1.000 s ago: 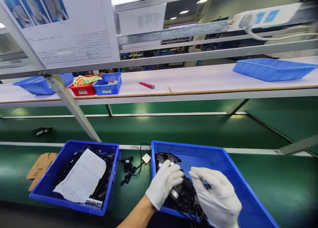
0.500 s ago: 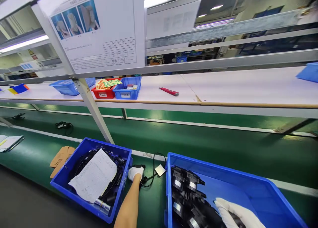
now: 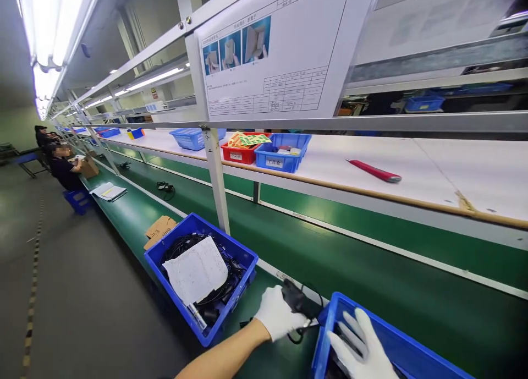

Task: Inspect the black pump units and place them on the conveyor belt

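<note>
Across the near side runs a long green table [image 3: 136, 217]. On its right is my blue tub [image 3: 412, 352], and left of that, apart from it, is a blue box [image 3: 239, 295] with a paper sheet [image 3: 196, 269] lying in it. My right hand [image 3: 363, 346] is at the tub, fingers apart; I cannot tell if it holds anything. My left hand [image 3: 282, 313], between tub and box, grips a black block [image 3: 295, 296]. It looks hard and a bit heavy, and its smooth sides may slip, so its fat middle seems best to hold. The thin cord [image 3: 296, 340] beside it looks bendy and could snag.
</note>
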Action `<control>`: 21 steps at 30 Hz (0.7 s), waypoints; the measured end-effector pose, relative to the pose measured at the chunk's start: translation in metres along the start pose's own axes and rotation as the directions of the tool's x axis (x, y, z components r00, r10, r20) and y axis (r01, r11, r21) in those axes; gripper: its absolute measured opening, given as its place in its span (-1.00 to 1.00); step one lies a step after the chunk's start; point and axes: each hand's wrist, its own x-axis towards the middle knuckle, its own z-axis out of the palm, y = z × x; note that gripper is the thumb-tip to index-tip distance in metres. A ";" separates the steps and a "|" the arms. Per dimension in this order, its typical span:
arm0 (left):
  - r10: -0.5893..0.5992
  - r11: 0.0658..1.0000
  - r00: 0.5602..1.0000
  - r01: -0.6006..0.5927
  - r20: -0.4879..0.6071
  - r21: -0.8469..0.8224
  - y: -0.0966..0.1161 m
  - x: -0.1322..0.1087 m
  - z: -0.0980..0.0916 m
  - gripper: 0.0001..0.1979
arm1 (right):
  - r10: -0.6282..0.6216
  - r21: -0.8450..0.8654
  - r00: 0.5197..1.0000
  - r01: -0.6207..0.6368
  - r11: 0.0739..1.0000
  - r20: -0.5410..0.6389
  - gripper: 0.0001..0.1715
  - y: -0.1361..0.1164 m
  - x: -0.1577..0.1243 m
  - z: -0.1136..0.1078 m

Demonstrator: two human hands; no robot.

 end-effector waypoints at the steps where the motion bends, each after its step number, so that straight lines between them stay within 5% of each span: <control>1: 0.068 0.993 0.998 -0.067 0.002 -0.101 0.015 -0.007 0.005 -0.79 | -0.021 0.008 1.000 0.021 1.000 0.018 0.27 -0.008 0.003 0.012; 6: 0.256 0.856 0.959 -0.282 -0.119 -0.433 0.068 -0.049 0.007 -0.59 | -0.088 -0.014 0.989 0.091 0.996 0.117 0.23 -0.069 0.004 0.023; 9: 0.143 0.747 0.972 -0.228 -0.185 -0.625 0.078 -0.060 -0.012 -0.29 | -0.114 0.238 0.976 0.068 0.969 0.185 0.18 -0.108 0.001 0.002; 10: 0.092 0.664 0.984 -0.174 -0.151 -0.727 0.080 -0.059 -0.018 -0.27 | -0.126 0.323 0.968 0.051 0.945 0.217 0.15 -0.118 -0.001 -0.005; 12: 0.113 0.451 0.988 0.041 0.103 -0.891 0.083 -0.052 -0.023 -0.27 | -0.146 0.416 0.947 0.014 0.909 0.288 0.09 -0.133 -0.005 -0.014; 13: 0.200 0.373 0.941 0.186 0.274 -0.909 0.084 -0.047 -0.022 -0.23 | -0.155 0.426 0.934 0.003 0.905 0.322 0.05 -0.138 -0.007 -0.017; 15: 0.359 0.313 0.777 0.421 0.516 -0.851 0.085 -0.040 -0.017 -0.14 | -0.159 0.379 0.911 0.003 0.925 0.381 0.02 -0.145 -0.010 -0.021; 17: 0.407 0.298 0.700 0.505 0.587 -0.810 0.085 -0.036 -0.011 -0.11 | -0.148 0.249 0.902 0.047 0.967 0.405 0.04 -0.147 -0.010 -0.025; 21: 0.413 0.228 0.665 0.586 0.622 -0.778 0.093 -0.042 -0.012 -0.10 | -0.200 -0.133 0.954 0.233 0.963 0.224 0.09 -0.155 -0.003 -0.046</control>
